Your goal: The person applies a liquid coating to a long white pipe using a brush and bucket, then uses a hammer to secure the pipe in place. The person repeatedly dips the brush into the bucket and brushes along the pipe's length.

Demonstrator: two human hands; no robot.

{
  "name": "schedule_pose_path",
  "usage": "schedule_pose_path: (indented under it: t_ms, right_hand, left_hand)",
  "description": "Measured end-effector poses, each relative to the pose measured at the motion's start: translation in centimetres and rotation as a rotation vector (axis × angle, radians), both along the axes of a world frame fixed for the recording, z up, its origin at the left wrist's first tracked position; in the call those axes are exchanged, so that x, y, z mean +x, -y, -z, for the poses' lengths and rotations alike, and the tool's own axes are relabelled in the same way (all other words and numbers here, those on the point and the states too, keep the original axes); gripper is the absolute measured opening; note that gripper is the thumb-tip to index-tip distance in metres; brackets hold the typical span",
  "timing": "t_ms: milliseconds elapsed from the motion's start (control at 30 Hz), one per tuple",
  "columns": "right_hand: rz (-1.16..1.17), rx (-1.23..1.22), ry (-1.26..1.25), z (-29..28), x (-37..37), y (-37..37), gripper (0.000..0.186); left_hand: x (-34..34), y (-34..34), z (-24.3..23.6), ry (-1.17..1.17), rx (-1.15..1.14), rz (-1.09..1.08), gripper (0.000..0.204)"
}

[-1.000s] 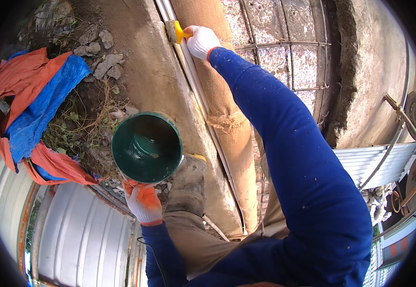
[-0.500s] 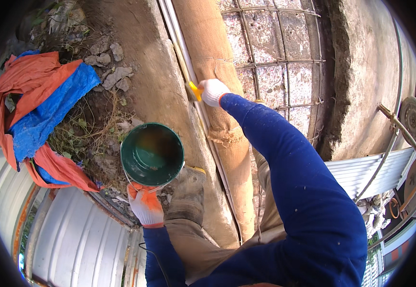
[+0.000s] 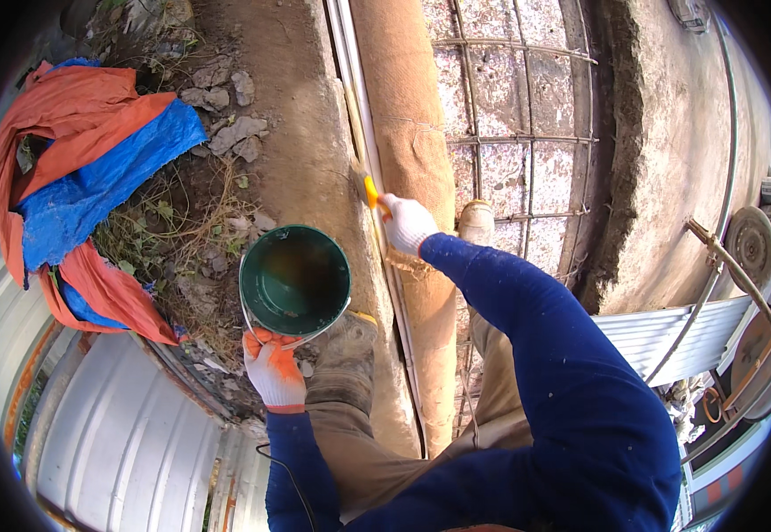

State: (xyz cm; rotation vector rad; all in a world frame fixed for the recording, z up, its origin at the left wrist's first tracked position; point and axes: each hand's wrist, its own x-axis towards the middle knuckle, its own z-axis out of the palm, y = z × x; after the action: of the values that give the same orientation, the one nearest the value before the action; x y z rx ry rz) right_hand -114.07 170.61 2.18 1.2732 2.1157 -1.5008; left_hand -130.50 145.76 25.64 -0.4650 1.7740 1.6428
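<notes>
My right hand (image 3: 408, 222), in a white knitted glove, is closed round the yellow handle of a paintbrush (image 3: 370, 191). Its bristles point away from me, at the left edge of a long narrow metal strip (image 3: 356, 80) beside the concrete ledge (image 3: 292, 106). My left hand (image 3: 275, 372), gloved in white with an orange palm, grips a dark green bucket (image 3: 290, 312) at its near rim. The bucket tilts toward me over the ledge's left side, and dark, brownish contents show inside. Whether the bristles touch the strip or the concrete, I cannot tell.
A brown fabric-covered roll (image 3: 412, 115) runs along the strip. Right of it lies a rebar grid (image 3: 501, 139), where one shoe (image 3: 476, 222) stands. Rubble (image 3: 237, 133), dry vines and an orange-blue tarp (image 3: 93, 177) lie left. Corrugated metal sheets (image 3: 120, 426) stand lower left.
My right hand has drawn the paintbrush back toward me along the strip. My left hand still holds the bucket in nearly the same place. The whole view has shifted slightly.
</notes>
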Motion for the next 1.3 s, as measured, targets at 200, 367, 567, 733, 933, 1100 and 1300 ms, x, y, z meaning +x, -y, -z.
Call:
schedule_pose_path:
  t_ms: [200, 367, 567, 733, 933, 1100, 1300]
  right_hand:
    - [-0.387, -0.232, 0.156, -2.3, 5.3, 1.5, 0.039]
    - [-0.164, -0.055, 0.032, 0.0, -3.0, -11.2, 0.042]
    - [0.476, 0.132, -0.161, -0.8, -9.3, -17.5, 0.038]
    - [0.388, -0.067, -0.046, 2.0, -2.5, -2.4, 0.041]
    - [-0.165, -0.328, 0.221, -0.7, 11.7, 10.9, 0.040]
    - [-0.501, -0.212, 0.186, 2.0, 9.9, 5.3, 0.041]
    - [0.437, -0.070, -0.204, 2.7, -4.3, -15.0, 0.041]
  left_hand:
    - [0.0, 0.4, -0.3, -0.023, -0.050, -0.029, 0.023]
    - [0.3, 0.7, -0.4, -0.021, -0.021, -0.034, 0.024]
    - [1.3, 0.3, -0.9, -0.004, -0.048, -0.040, 0.025]
    - [1.6, 0.7, -0.6, -0.003, -0.054, -0.010, 0.025]
    - [2.1, 1.4, -0.4, -0.020, -0.019, -0.009, 0.026]
    - [2.7, 2.2, -0.6, -0.037, 0.044, -0.009, 0.023]
    - [3.9, 2.3, -1.2, -0.037, -0.021, -0.016, 0.021]
